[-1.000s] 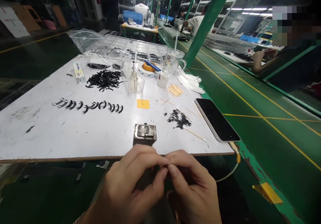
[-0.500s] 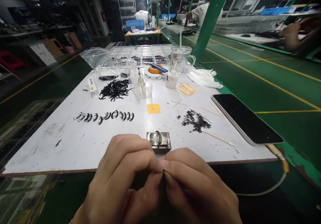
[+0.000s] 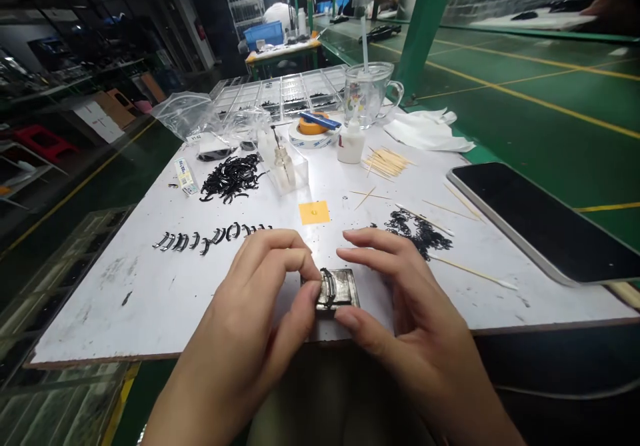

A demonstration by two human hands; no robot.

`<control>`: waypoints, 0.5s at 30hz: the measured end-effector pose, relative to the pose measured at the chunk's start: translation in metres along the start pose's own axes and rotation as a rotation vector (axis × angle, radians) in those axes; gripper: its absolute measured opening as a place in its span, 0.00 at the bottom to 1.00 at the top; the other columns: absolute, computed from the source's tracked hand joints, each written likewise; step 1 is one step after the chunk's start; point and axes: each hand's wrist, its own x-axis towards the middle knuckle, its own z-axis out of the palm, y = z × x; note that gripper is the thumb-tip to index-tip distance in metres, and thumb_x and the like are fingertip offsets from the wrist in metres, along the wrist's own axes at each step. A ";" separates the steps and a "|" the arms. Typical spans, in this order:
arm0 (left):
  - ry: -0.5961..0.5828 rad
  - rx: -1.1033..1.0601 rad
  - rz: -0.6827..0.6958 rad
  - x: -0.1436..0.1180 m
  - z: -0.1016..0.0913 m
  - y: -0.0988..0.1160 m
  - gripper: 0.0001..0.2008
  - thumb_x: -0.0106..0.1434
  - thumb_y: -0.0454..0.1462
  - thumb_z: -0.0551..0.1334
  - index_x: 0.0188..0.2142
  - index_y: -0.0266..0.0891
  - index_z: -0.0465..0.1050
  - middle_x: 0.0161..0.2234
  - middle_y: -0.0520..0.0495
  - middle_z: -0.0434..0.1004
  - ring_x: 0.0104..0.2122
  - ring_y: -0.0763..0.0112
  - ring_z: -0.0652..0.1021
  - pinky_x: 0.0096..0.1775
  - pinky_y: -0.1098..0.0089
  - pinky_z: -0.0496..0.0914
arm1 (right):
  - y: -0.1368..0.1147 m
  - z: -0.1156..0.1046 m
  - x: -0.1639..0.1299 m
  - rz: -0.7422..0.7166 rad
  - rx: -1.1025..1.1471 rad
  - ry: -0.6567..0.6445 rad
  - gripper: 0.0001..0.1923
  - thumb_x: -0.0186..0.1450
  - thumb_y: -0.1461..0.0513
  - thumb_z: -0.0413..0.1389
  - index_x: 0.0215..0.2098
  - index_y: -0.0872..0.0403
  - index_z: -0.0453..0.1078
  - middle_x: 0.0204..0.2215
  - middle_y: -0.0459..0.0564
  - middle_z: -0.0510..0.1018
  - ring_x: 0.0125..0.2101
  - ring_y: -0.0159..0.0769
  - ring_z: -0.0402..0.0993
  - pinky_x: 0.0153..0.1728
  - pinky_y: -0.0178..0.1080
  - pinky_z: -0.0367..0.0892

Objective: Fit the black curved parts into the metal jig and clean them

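Note:
A small metal block (image 3: 345, 287) lies near the front edge of the white board, bearing a curved black strip (image 3: 329, 287). My left hand (image 3: 265, 299) is at the block's left side, thumb and forefinger pinched together beside the strip. Whatever sits between those fingertips is hidden. My right hand (image 3: 405, 299) is open on the other side, fingers apart from the thumb, with the thumb tip by the block's front right corner. Behind the right fingers lies a heap of tiny black pieces (image 3: 415, 229), partly covered. Left of the block runs a row of curved black strips (image 3: 200, 238).
Farther back are a pile of black strips (image 3: 231, 178), a glass bottle (image 3: 284, 167) in a clear box, tape rolls (image 3: 314, 138), a white bottle (image 3: 351, 145), toothpicks (image 3: 387, 163) and a glass mug (image 3: 367, 93). A phone (image 3: 545, 219) lies right; a yellow square (image 3: 315, 212) is central.
My hands have parted from their joined pinch near my body and moved forward to the block. The right hand has opened. The view has tilted down and drawn closer.

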 end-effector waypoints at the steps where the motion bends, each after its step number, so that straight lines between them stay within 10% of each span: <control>1: -0.009 0.003 0.002 0.000 0.001 -0.001 0.06 0.71 0.29 0.56 0.44 0.41 0.67 0.46 0.48 0.69 0.48 0.75 0.72 0.49 0.78 0.66 | 0.000 -0.001 0.001 -0.009 -0.003 -0.028 0.20 0.66 0.55 0.63 0.55 0.46 0.71 0.58 0.54 0.71 0.59 0.46 0.68 0.57 0.48 0.70; 15: -0.022 0.016 -0.031 0.004 0.003 0.005 0.05 0.71 0.30 0.56 0.42 0.39 0.69 0.43 0.49 0.69 0.46 0.77 0.72 0.47 0.82 0.67 | -0.004 -0.002 0.007 -0.071 0.005 -0.080 0.13 0.69 0.58 0.60 0.51 0.48 0.73 0.54 0.50 0.76 0.56 0.39 0.72 0.57 0.41 0.69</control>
